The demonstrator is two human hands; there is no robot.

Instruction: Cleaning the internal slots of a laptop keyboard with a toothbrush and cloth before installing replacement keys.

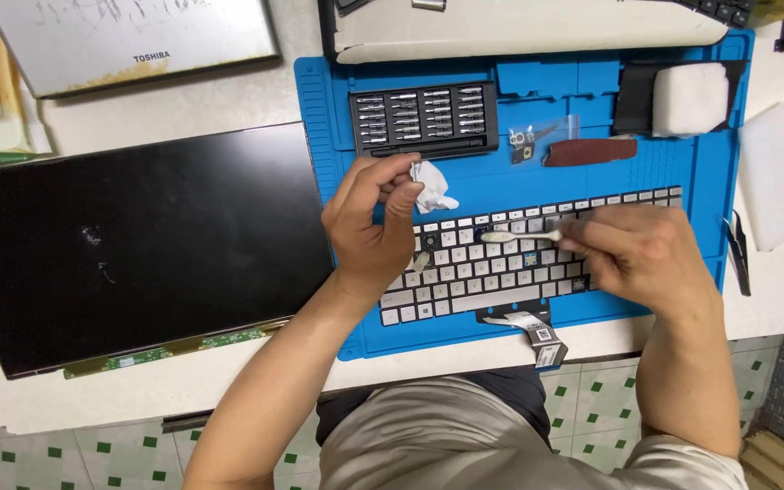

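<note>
My right hand (648, 254) has a closed grip on a small brush (519, 236), its pale head lying across the upper key rows of the keyboard (501, 272). The keyboard sits loose on the blue mat (682, 172), along the mat's front edge near the front edge of the table (229, 381). My left hand (369, 227) rests its heel on the keyboard's left end and pinches a crumpled white wipe (430, 189) between thumb and fingers, just above the top row.

The main risk, as I judge it, is a keycap. If I drag the brush sideways with too much pressure, the bristles or the handle could catch a cap's edge and lever it off. The keyboard could also slide on the mat if my left hand lifts, since nothing else pins it.

The ribbon cable (537, 331) hangs out past the mat's front edge towards my lap; a forearm or sleeve brushing it could crease it or tug the keyboard.

The bit case (424, 120) and the little bag of parts (537, 138) lie just behind my left hand, so a careless swing of the wipe might scatter them. The dark screen panel (129, 245) lies bare at the table's left, close to my left elbow, and could be scratched.
</note>
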